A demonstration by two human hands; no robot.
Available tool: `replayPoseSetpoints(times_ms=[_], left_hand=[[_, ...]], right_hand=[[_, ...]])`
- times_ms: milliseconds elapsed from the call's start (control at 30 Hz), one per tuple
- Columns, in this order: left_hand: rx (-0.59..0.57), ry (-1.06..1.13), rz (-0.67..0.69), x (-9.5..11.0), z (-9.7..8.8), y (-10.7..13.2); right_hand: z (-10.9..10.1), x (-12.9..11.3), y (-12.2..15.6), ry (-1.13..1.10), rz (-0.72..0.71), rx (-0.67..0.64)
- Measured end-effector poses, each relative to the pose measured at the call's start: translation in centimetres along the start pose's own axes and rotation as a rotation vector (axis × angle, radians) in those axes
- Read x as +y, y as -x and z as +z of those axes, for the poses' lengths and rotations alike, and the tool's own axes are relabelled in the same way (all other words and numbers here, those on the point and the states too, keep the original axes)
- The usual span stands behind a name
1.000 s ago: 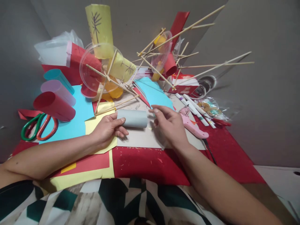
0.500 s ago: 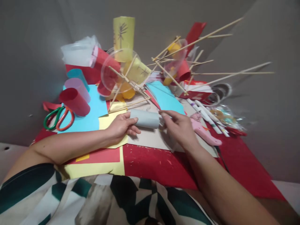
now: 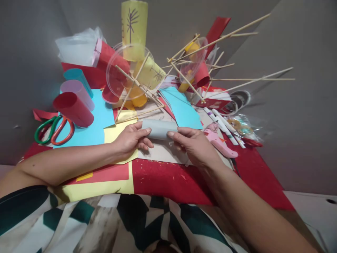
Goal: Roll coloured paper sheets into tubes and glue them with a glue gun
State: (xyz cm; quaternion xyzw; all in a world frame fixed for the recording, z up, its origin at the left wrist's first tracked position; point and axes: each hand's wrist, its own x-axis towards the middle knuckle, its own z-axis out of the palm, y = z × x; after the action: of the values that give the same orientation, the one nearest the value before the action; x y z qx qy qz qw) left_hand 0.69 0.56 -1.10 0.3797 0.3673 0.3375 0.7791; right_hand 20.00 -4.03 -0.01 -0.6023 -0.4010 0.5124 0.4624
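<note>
A grey-blue paper tube [image 3: 159,129] lies sideways between my two hands, just above the pale board [image 3: 158,153]. My left hand [image 3: 133,138] pinches its left end, thumb on top and fingers beneath. At the other end my right hand [image 3: 191,142] grips it with the thumb on the near side; some of those fingers are hidden behind the tube. Close to my right hand rests a pink glue gun [image 3: 219,142]. Yellow paper [image 3: 123,130] lies under my left wrist.
Scissors [image 3: 63,131] with green and orange handles lie left, by red [image 3: 75,110], lilac and blue paper tubes. Behind my hands stand stick frames [image 3: 135,82] with plastic lids and a yellow tube [image 3: 134,31]. White markers [image 3: 223,126] and red cloth [image 3: 168,182] are also here.
My right hand has closed on the tube's right end, with the thumb now over its near side. My left hand keeps its hold. The whole view has shifted slightly.
</note>
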Motion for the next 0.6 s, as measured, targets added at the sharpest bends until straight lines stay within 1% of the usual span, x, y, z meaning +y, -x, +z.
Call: replayPoseSetpoints(times_ms=[100,233,367,500,600], left_hand=[[-0.046,-0.025,0.023,-0.01,-0.07,0.06],[-0.083,-0.069,0.049,-0.06,-0.13,0.19],[-0.109,-0.110,0.061,-0.13,-0.10,0.36],[-0.128,-0.132,0.058,-0.11,0.02,0.47],[-0.117,-0.120,0.049,0.02,0.10,0.42]], right_hand=[[0.10,-0.07,0.12,-0.036,0.005,0.011],[0.10,-0.14,0.31,-0.112,0.058,0.010],[0.11,0.07,0.49,-0.159,0.070,0.008],[-0.18,0.42,0.52,-0.155,0.078,0.017],[-0.47,0.50,0.39,-0.151,0.071,0.037]])
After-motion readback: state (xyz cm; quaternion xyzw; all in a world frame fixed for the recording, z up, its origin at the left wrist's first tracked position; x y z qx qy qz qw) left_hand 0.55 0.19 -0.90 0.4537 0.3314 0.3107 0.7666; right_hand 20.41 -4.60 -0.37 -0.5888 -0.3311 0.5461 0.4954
